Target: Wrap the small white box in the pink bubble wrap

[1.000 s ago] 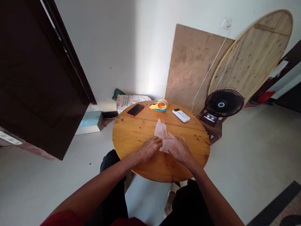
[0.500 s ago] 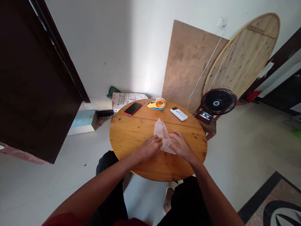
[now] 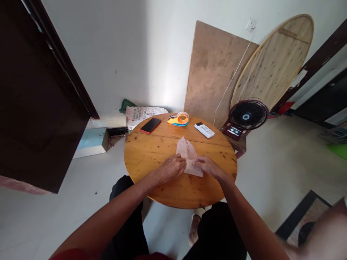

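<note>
A pale pinkish, see-through sheet (image 3: 182, 147), which looks like thin bubble wrap or packing film, lies folded and creased on the round wooden table (image 3: 151, 150). My left hand (image 3: 172, 168) is closed on its left edge, the fingertips bent under and partly hidden. From the other side, my right hand (image 3: 208, 165) pinches the sheet's right part between thumb and fingers. The far end of the sheet rises to a point beyond both hands, and a lower corner shows between them.
Along the table's far side are a dark phone with red edges (image 3: 150, 125), an orange and blue tape dispenser (image 3: 179, 119) and a white power bank (image 3: 204, 130). A fan (image 3: 246, 116) stands behind on the right. Something blurred (image 3: 325, 234) enters at the lower right.
My right hand has come down from open fingers to a pinch on the sheet. The left hand stays on its edge. The view has shifted slightly, and a blurred shape has appeared at lower right.
</note>
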`<state>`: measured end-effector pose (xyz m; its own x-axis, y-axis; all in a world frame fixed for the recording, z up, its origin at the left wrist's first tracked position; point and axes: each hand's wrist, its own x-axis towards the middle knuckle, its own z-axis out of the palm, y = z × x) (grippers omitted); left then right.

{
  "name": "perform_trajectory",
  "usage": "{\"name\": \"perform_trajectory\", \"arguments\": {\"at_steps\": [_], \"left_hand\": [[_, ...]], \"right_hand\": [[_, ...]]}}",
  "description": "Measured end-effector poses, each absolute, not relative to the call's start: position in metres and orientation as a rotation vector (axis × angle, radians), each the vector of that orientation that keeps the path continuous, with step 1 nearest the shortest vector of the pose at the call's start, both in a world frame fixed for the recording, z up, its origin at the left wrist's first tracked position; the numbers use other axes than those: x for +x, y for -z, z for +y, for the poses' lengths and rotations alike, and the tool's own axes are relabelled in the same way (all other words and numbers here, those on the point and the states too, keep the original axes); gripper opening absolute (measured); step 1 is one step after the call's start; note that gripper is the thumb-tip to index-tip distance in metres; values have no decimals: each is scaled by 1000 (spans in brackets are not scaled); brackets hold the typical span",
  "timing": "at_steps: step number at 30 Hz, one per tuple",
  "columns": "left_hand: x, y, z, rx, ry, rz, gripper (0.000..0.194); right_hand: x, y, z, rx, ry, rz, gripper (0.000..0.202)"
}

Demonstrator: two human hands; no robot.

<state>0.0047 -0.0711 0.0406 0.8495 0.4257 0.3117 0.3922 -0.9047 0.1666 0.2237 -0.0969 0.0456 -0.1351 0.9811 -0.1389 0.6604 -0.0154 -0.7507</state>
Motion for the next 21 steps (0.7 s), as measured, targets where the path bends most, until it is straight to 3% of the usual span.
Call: {"name": "perform_trajectory", "arguments": {"at_steps": [5,14,21], "left_hand": [[8,-36,-66,2964,-550,639,21],[11,-33,-62,3001,-542,618,11],[11,-34,-64,3014,-556,687,12]], "right_hand": [[218,-26,-101,-1799,-854,-1690,26],[201,-7,-104,-1879,-480,-1520,13],[185,-14,-105,-1698,-686,-1309,65]]}}
